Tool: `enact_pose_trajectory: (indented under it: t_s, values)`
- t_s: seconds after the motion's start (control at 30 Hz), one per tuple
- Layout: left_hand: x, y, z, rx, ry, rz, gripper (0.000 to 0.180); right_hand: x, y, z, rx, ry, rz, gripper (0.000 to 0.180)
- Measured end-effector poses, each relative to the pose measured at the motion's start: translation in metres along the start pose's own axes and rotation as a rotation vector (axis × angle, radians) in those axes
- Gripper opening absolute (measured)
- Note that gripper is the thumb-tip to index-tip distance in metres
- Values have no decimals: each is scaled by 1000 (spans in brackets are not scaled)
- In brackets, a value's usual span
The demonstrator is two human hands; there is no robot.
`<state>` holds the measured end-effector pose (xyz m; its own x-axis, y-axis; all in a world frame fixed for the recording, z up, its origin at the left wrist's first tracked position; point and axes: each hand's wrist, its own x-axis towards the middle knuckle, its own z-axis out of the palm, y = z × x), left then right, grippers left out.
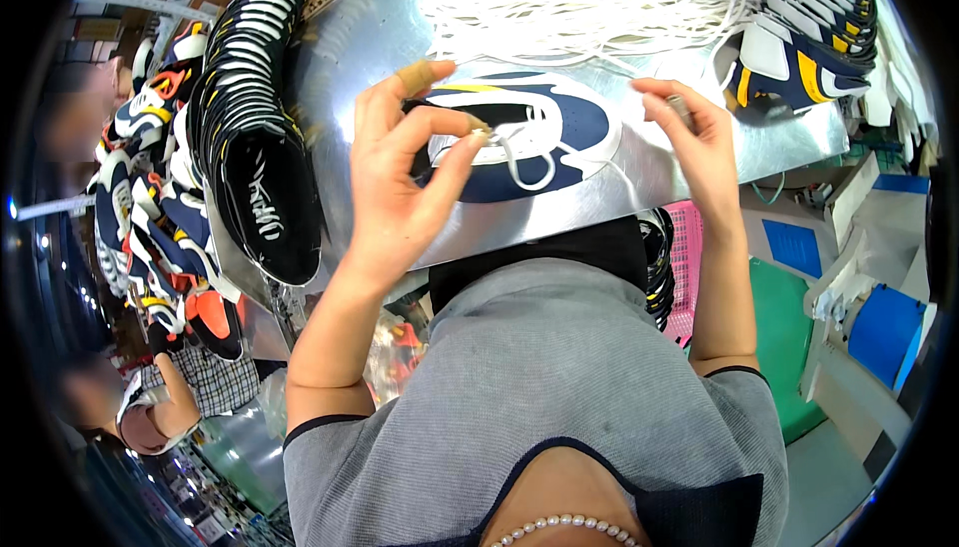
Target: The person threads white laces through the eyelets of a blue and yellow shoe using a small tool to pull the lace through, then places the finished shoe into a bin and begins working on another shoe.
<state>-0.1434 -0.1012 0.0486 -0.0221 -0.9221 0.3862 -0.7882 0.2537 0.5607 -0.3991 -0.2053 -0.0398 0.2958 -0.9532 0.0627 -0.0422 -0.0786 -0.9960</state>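
A navy, white and yellow shoe upper point(589, 125) lies on the shiny metal table in front of me, its toe to the right. A white shoelace point(537, 185) loops out of its eyelets. Over the shoe's opening, my left hand point(405, 162) pinches this lace between thumb and forefinger; tape wraps some of its fingertips. To the right of the toe, my right hand point(694, 137) is raised off the table, its thumb and forefinger close together and the other fingers curled. Whatever it may hold is too small to make out.
A bundle of white laces point(589, 17) lies behind the shoe. Nested uppers stand in a long row point(245, 77) at left and a stack point(804, 57) at right. More shoes point(150, 197) pile up at far left, near another person point(170, 397). A pink basket point(683, 257) sits below the table edge point(779, 152).
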Motion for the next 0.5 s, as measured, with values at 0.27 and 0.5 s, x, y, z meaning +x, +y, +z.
enact_pose_trajectory:
  t_s: [0.27, 0.5]
  values:
    - [11, -4, 29, 106, 57, -76, 21, 6, 5, 78, 322, -191, 91, 17]
    - [13, -64, 22, -849, -554, -1018, 40, 12, 9, 91, 68, -93, 199, 34]
